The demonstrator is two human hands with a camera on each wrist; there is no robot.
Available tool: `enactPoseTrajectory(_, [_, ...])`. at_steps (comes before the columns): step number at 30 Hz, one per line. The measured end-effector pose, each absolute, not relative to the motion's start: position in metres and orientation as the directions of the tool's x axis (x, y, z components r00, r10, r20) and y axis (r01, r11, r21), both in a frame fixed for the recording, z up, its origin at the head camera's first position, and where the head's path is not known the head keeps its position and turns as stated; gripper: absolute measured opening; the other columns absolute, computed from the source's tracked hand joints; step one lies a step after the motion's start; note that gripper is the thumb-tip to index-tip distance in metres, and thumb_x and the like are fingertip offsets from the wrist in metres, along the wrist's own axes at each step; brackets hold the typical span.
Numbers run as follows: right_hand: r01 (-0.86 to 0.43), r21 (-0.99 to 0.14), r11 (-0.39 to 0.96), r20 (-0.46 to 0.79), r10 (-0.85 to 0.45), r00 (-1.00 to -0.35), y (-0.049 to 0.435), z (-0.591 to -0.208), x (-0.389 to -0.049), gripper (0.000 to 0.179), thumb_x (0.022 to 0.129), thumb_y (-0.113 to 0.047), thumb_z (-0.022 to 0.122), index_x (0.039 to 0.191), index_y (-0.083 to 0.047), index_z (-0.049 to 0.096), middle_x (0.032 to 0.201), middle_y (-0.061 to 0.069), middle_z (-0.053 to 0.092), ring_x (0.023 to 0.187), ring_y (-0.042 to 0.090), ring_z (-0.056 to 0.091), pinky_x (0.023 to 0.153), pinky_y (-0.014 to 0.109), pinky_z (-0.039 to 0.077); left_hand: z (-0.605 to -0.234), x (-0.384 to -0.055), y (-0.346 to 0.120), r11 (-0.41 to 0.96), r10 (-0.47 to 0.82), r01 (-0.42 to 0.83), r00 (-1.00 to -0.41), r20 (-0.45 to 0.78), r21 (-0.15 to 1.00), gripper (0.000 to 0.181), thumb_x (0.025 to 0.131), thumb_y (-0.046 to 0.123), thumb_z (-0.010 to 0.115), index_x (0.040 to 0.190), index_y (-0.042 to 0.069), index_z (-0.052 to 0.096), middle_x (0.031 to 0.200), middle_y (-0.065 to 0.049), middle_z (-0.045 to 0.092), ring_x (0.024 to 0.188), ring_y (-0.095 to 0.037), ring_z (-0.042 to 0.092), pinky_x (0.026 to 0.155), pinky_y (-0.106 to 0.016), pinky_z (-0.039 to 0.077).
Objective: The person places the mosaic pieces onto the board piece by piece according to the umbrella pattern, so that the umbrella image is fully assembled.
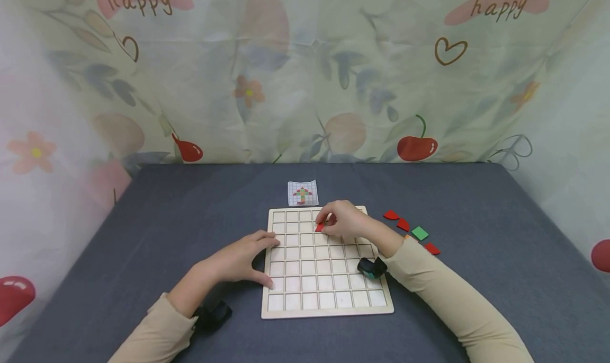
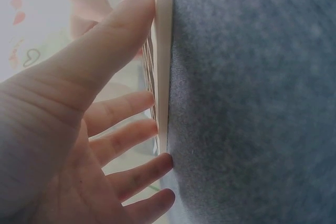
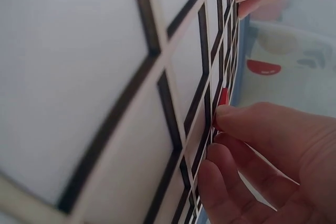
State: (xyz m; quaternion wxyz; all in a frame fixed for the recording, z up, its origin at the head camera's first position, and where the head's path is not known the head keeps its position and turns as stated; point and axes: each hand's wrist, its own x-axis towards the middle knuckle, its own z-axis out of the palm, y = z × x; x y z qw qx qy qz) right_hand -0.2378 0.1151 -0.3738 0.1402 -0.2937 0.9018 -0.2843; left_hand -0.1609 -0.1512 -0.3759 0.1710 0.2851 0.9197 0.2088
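A pale wooden grid board [image 1: 307, 283] lies flat on the dark grey cloth. My right hand [image 1: 347, 220] is over its far part, pinching a small red tile [image 1: 319, 227] between thumb and fingers. In the right wrist view the red tile [image 3: 223, 98] shows at the thumb tip, against the grid; its full outline is hidden. My left hand [image 1: 243, 257] rests at the board's left edge, thumb and fingers spread apart. The left wrist view shows those fingers [image 2: 128, 129] extended along the board's side [image 2: 164, 66], holding nothing.
Behind the board lies a printed pattern card [image 1: 310, 200]. To the right are red rounded tiles [image 1: 391, 214], a green square tile [image 1: 420, 233] and another red tile [image 1: 432, 248]. An orange tile [image 1: 407, 237] is mostly hidden by the right forearm. Patterned curtain [image 1: 305, 87] hangs behind.
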Motion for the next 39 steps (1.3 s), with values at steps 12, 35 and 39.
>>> enactPoseTrajectory(12, [-0.484, -0.577, 0.658, -0.057, -0.623, -0.780, 0.113, -0.375, -0.239, 0.015, 0.082, -0.005, 0.067, 0.096, -0.007, 0.071, 0.099, 0.008, 0.067, 0.081, 0.013, 0.063, 0.073, 0.023, 0.049, -0.376, -0.161, -0.151, 0.759, 0.585, 0.438, -0.784, -0.208, 0.482, 0.084, 0.070, 0.043, 0.078, 0.136, 0.005, 0.044, 0.144, -0.015, 0.038, 0.131, -0.031, 0.040, 0.105, -0.048, 0.036])
enactPoseTrajectory(35, [-0.240, -0.632, 0.737, -0.081, -0.370, -0.925, 0.225, -0.356, -0.250, 0.029, 0.085, -0.015, 0.067, 0.111, -0.002, 0.065, 0.102, 0.013, 0.065, 0.082, 0.020, 0.061, 0.068, 0.028, 0.049, -0.378, -0.162, -0.151, 0.759, 0.583, 0.431, -0.783, -0.214, 0.488, 0.085, 0.071, 0.044, 0.078, 0.138, 0.006, 0.043, 0.145, -0.015, 0.037, 0.132, -0.032, 0.038, 0.106, -0.048, 0.035])
enactPoseTrajectory(39, [-0.210, -0.619, 0.757, -0.114, -0.351, -0.929, 0.241, -0.359, -0.251, 0.032, 0.085, -0.016, 0.067, 0.113, 0.001, 0.063, 0.101, 0.015, 0.065, 0.083, 0.020, 0.063, 0.071, 0.029, 0.050, -0.379, -0.162, -0.152, 0.761, 0.580, 0.428, -0.785, -0.217, 0.487, 0.086, 0.070, 0.045, 0.078, 0.138, 0.006, 0.042, 0.145, -0.014, 0.037, 0.132, -0.031, 0.039, 0.106, -0.048, 0.035])
